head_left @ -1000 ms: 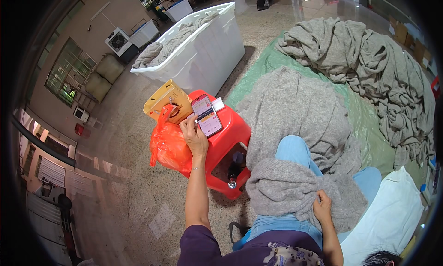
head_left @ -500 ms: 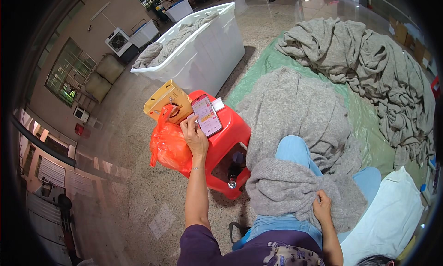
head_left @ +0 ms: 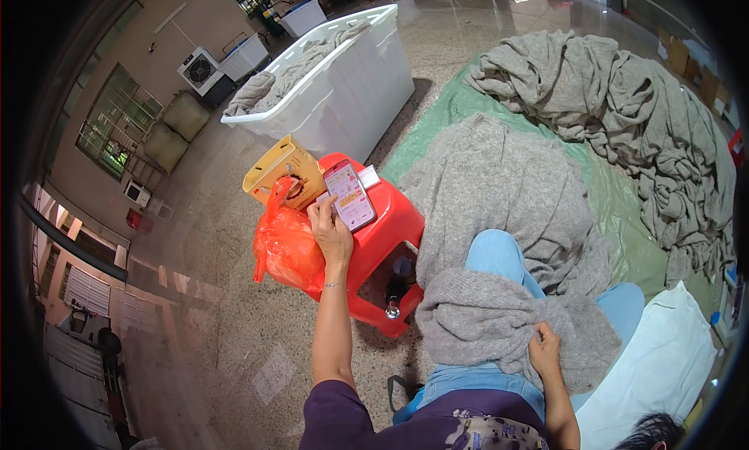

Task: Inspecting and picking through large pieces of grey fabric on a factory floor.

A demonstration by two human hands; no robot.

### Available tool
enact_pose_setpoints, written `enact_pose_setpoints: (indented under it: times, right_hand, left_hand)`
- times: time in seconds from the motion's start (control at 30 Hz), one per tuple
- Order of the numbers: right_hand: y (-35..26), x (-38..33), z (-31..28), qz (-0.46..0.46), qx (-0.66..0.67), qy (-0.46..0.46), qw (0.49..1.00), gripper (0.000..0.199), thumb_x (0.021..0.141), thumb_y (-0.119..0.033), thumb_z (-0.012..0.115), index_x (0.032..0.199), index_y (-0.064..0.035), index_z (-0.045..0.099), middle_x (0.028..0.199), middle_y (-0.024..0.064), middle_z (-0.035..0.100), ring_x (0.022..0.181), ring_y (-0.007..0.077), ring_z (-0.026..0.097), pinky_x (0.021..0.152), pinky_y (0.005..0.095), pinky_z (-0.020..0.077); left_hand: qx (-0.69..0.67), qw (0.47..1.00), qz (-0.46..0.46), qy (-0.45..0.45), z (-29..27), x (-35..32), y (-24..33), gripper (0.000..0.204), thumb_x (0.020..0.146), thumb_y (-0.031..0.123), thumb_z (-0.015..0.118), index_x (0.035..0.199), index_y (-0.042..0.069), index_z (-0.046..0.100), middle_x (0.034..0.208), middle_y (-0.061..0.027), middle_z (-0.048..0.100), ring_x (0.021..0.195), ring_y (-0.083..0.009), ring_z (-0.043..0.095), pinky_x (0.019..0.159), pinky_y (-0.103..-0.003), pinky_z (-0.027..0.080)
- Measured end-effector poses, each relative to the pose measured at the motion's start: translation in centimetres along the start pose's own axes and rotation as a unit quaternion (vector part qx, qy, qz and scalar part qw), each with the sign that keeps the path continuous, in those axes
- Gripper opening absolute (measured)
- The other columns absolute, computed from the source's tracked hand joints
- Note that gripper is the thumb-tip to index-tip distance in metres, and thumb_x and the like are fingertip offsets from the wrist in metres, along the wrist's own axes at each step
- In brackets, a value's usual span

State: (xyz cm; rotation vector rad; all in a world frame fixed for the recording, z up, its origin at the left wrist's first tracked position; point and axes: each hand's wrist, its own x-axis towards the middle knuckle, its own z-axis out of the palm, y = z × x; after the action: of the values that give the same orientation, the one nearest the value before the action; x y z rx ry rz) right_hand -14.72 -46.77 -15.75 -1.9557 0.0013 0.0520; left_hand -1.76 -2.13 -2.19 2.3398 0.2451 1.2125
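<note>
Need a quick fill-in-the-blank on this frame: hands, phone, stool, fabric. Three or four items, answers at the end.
1. The left hand touches a smartphone with a lit screen lying on a ____ plastic stool.
2. The right hand grips a grey knitted cloth draped over the person's ____.
3. An orange plastic bag hangs beside a ____ cardboard box.
4. The large white plastic tub holds more ____ fabric.

Missing words: red; lap; yellow; grey

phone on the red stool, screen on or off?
On. The phone lies face up on the red stool, its display lit with coloured content, the left hand touching its near edge.
</note>
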Motion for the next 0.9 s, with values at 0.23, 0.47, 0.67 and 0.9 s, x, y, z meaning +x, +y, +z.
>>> enact_pose_setpoints:
  times: [0.23, 0.47, 0.67, 0.9]
  right_hand:
    - [0.4, 0.08, 0.13, 0.002, -0.014, 0.016, 1.0, 0.004, 0.078, -0.003, 0.054, 0.08, 0.0001, 0.053, 0.064, 0.0043, 0.045, 0.062, 0.0099, 0.043, 0.056, 0.0269, 0.0367]
    - [0.15, 0.08, -0.04, -0.004, -0.012, -0.001, 1.0, 0.006, 0.08, -0.006, 0.055, 0.082, -0.0001, 0.054, 0.063, 0.0107, 0.049, 0.059, 0.0156, 0.048, 0.057, 0.0317, 0.0401]
    - [0.59, 0.11, 0.09, -0.01, -0.011, -0.001, 1.0, 0.006, 0.08, -0.006, 0.055, 0.082, -0.0003, 0.054, 0.063, 0.0103, 0.048, 0.058, 0.015, 0.046, 0.055, 0.0314, 0.0388]
    - [1.03, 0.03, 0.1, -0.008, -0.012, -0.001, 1.0, 0.006, 0.079, -0.004, 0.054, 0.084, -0.0004, 0.054, 0.064, 0.0104, 0.048, 0.058, 0.015, 0.046, 0.055, 0.0313, 0.0387]
  left_hand:
    - [0.011, 1.0, 0.024, 0.011, 0.08, 0.02, -0.28, 0.037, 0.075, -0.016, 0.048, 0.105, 0.002, 0.061, 0.092, -0.0146, 0.048, 0.085, -0.029, 0.054, 0.073, -0.036, 0.047]
    - [0.004, 1.0, 0.025, 0.008, -0.04, 0.0, 0.06, 0.037, 0.075, -0.016, 0.046, 0.104, 0.001, 0.061, 0.09, -0.0136, 0.047, 0.081, -0.0267, 0.052, 0.071, -0.034, 0.045]
    - [0.007, 0.999, 0.035, 0.016, -0.06, 0.1, 0.25, 0.037, 0.075, -0.015, 0.047, 0.104, 0.001, 0.061, 0.09, -0.0137, 0.048, 0.08, -0.0264, 0.052, 0.07, -0.034, 0.046]
    - [0.006, 1.0, 0.008, -0.002, -0.06, 0.02, 0.1, 0.035, 0.077, -0.014, 0.048, 0.105, 0.001, 0.061, 0.092, -0.0149, 0.049, 0.084, -0.0288, 0.053, 0.073, -0.036, 0.047]
